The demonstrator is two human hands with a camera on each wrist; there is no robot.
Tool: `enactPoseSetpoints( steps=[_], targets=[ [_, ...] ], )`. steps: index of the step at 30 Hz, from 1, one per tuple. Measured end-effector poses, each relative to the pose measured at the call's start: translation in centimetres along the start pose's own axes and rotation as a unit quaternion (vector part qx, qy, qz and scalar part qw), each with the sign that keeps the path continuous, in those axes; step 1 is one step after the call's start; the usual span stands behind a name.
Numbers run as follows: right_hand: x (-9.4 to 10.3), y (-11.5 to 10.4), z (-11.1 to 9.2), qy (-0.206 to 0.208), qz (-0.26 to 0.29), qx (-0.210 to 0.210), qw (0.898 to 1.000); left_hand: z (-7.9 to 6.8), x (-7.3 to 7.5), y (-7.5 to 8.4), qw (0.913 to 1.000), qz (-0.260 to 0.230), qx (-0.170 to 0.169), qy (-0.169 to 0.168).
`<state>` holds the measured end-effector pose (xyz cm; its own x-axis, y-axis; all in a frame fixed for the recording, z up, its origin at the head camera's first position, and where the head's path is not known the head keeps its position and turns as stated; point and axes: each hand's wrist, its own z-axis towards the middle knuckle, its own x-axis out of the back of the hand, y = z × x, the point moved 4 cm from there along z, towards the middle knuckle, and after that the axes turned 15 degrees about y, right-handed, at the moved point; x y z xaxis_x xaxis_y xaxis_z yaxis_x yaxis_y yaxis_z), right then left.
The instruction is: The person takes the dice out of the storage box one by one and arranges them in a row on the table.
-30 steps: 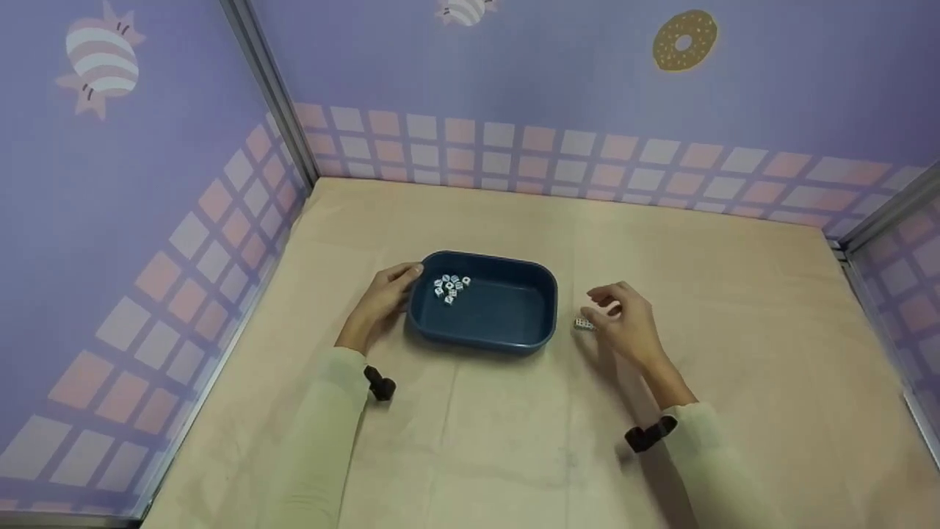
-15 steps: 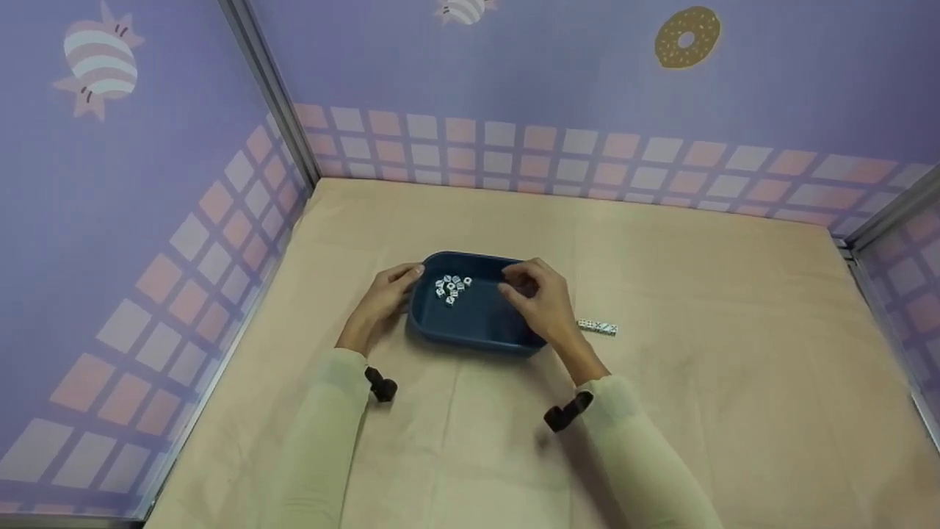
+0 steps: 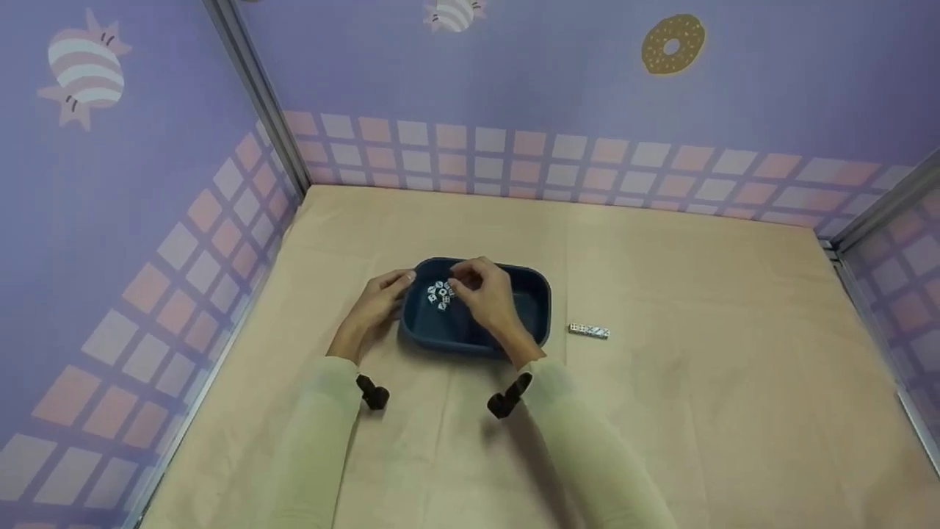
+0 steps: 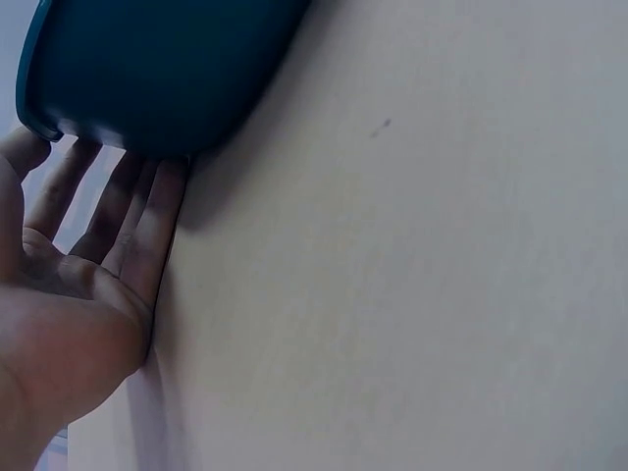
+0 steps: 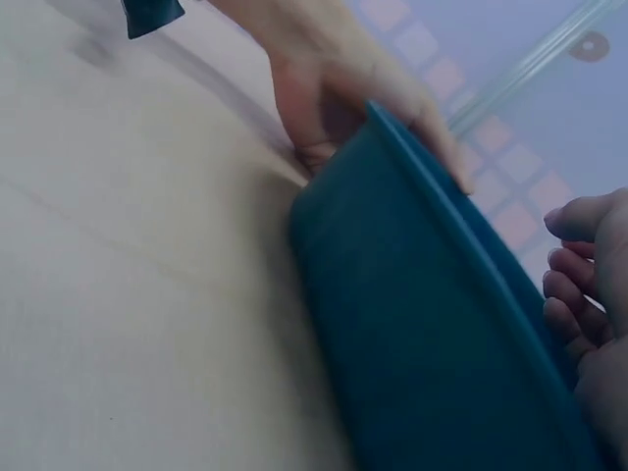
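A dark blue rectangular tray [image 3: 433,344] sits on the cloth, with a cluster of small white dice [image 3: 441,292] at its left end. My left hand [image 3: 378,300] holds that end, thumb at the rim and fingers against the outer wall. The left wrist view shows those fingers [image 4: 147,221] stretched out under the tray's side. My right hand [image 3: 486,295] hovers over the tray just right of the dice, fingers loosely bent. No die shows between them in the right wrist view. A short row of dice [image 3: 589,331] lies on the cloth right of the tray.
A cream cloth [image 3: 698,382] covers the table. Purple panels with a checkered band [image 3: 529,154] stand at the back and both sides, joined by metal posts [image 3: 257,95]. A dark camera mount sits on each wrist.
My right hand has moved left from the row of dice, over the tray's right side, to the dice cluster. The row is now uncovered. The left hand stays at the tray's end.
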<state>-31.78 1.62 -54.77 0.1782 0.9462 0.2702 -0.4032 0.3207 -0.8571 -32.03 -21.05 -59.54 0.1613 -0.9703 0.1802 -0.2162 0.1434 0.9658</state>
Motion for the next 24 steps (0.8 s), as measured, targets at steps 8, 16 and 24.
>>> enactPoseSetpoints(
  steps=[8,16,24],
  targets=[
    [-1.2,0.9,-0.2,-0.053,-0.042,-0.003,0.998,-0.1,0.1,0.0,0.9999,-0.005,0.009,0.000],
    [-1.8,1.2,-0.5,-0.123,-0.115,0.008,0.986,0.0,0.1,0.2,0.9999,0.013,-0.007,0.003],
    [-2.0,1.4,-0.8,-0.151,-0.118,0.017,0.981,-0.1,0.0,0.1,1.0000,-0.006,0.005,0.004]
  ],
)
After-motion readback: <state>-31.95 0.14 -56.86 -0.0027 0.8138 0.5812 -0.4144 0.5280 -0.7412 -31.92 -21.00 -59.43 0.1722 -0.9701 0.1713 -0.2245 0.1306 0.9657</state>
